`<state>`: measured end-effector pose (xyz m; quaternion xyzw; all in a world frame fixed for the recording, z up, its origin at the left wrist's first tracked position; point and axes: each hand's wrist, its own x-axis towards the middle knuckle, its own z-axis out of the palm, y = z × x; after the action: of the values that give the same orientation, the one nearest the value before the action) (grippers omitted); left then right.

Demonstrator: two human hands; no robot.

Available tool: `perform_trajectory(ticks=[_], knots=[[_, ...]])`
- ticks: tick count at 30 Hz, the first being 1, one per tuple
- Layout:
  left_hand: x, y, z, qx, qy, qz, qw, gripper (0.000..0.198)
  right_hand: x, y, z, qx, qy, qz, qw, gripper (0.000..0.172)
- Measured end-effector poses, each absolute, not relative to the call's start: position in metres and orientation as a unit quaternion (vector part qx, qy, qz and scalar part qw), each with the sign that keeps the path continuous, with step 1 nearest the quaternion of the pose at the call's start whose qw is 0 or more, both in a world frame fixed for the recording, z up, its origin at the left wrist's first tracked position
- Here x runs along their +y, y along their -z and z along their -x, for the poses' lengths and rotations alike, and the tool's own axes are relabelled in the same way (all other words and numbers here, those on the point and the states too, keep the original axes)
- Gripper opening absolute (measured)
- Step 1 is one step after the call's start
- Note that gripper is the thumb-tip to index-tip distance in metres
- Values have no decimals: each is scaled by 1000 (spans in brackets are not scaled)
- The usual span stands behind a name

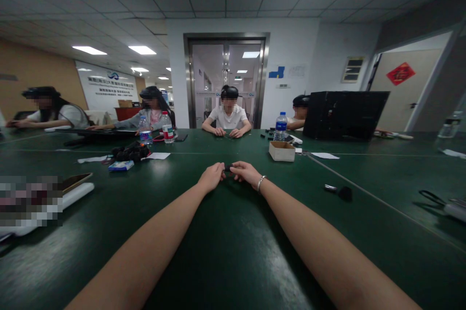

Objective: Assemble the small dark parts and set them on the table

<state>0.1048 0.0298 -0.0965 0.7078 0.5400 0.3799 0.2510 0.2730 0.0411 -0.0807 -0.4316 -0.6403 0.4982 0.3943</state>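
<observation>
Above the green table [233, 232], my left hand [211, 177] and my right hand [246, 174] meet in front of me. Between their fingertips is a small dark object [227, 168], pinched from both sides; its kind is too small to make out. A silver bracelet [261, 182] circles my right wrist. Off to the right of my right hand, a makeup brush [339, 192] with dark bristles and a shiny handle end lies on the tabletop.
A small open cardboard box [282, 151] and a water bottle [281, 123] stand beyond my right hand. Further left are a dark tangled bundle [131, 152], a blue packet [121, 166] and two bottles. A black monitor [344, 114] stands right. Several people sit around the table.
</observation>
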Motion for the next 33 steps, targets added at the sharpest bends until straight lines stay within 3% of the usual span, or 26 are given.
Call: perform_trajectory(ticks=[4, 11, 19, 28, 33], knots=[[28, 95, -105, 540, -381, -705, 258, 56, 43, 82, -274, -643, -497, 431, 392, 20], [30, 98, -105, 521, -394, -707, 272, 36, 46, 84, -274, -638, -498, 432, 399, 19], [30, 95, -106, 548, -383, -698, 256, 56, 43, 82, -274, -636, -502, 434, 395, 21], [31, 99, -104, 508, -403, -715, 260, 37, 44, 83, -273, -628, -508, 428, 405, 18], [29, 97, -105, 519, -395, -714, 255, 42, 44, 83, -273, -636, -501, 430, 400, 18]])
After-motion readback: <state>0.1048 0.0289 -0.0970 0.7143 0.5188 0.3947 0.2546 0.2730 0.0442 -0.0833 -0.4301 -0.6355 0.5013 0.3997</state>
